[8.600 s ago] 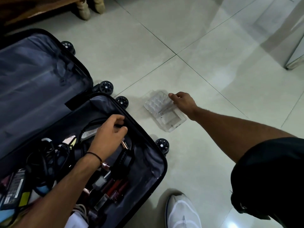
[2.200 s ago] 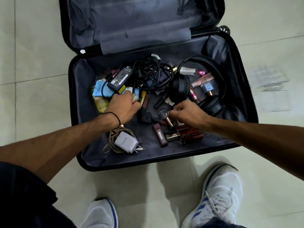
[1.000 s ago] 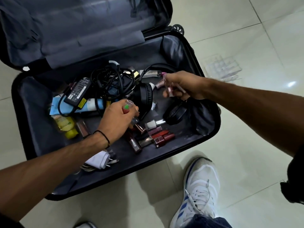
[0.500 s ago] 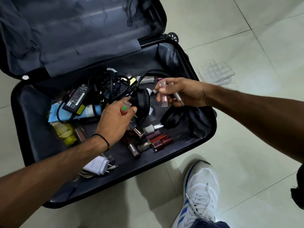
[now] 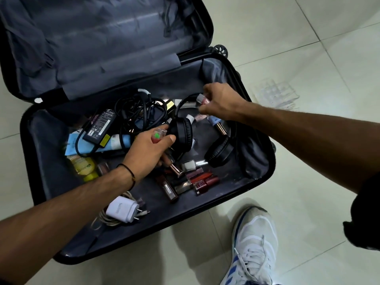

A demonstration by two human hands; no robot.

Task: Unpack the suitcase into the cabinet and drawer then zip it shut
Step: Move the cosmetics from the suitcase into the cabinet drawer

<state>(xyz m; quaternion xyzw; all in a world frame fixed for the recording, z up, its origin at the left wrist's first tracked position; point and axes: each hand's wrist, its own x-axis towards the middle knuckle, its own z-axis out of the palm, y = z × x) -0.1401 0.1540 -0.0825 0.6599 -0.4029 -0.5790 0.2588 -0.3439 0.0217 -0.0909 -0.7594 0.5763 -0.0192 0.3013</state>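
Note:
A black suitcase (image 5: 261,161) lies open on the tiled floor, its grey-lined lid flat at the back. Inside lie black headphones (image 5: 183,134), a tangle of black cables (image 5: 141,112), a laptop power brick (image 5: 100,125), a white charger (image 5: 123,208), a yellow tube (image 5: 82,165) and several lipsticks (image 5: 197,179). My left hand (image 5: 150,151) grips a few small cosmetic tubes, one with a green mark (image 5: 157,135), beside the left ear cup. My right hand (image 5: 220,101) holds small pink lip-gloss tubes (image 5: 202,99) over the headband at the case's far right.
A clear plastic organiser tray (image 5: 275,95) lies on the floor just right of the suitcase. A white shoe (image 5: 253,243) stands on the tiles in front of the case. One suitcase wheel (image 5: 221,50) sticks out at the hinge.
My right hand has moved a little farther back and right over the headband with the pink tubes. My left hand keeps its tubes near the ear cup.

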